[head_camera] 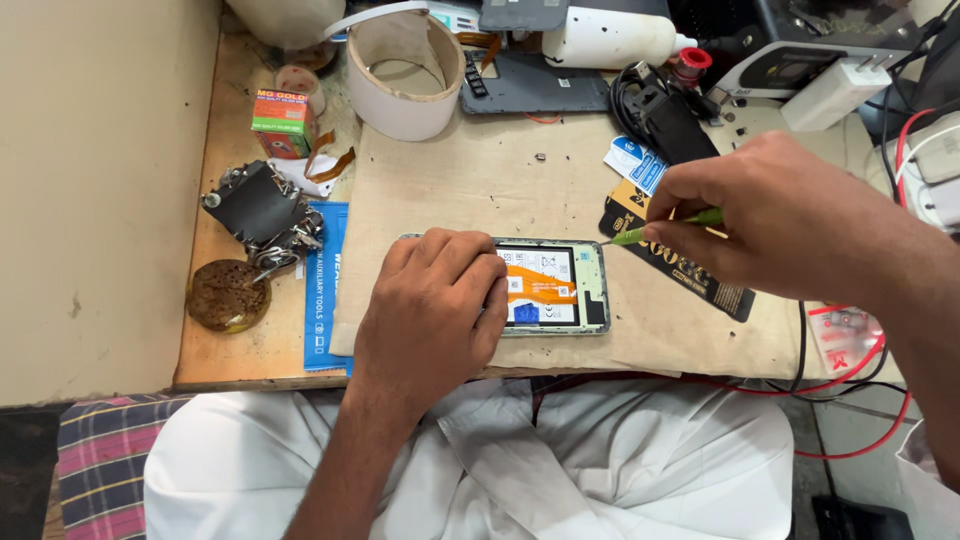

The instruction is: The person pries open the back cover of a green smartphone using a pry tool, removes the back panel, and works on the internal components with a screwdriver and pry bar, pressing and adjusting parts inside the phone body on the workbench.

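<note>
Left hand flat on opened phone; right hand pinching green screwdriver, tip at phone's upper-right corner.

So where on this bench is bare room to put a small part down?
Bare mat lies between the tape roll and the opened phone. Bare wood sits left of the blue strip. The back edge near the white bottle is crowded.

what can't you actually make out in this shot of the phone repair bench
- Head view: the left half of the opened phone is hidden under the left hand.
- The green tool has its rear end hidden inside the right hand; its tip is too small to identify.
- The white bottle is cut off by the top edge.
</note>
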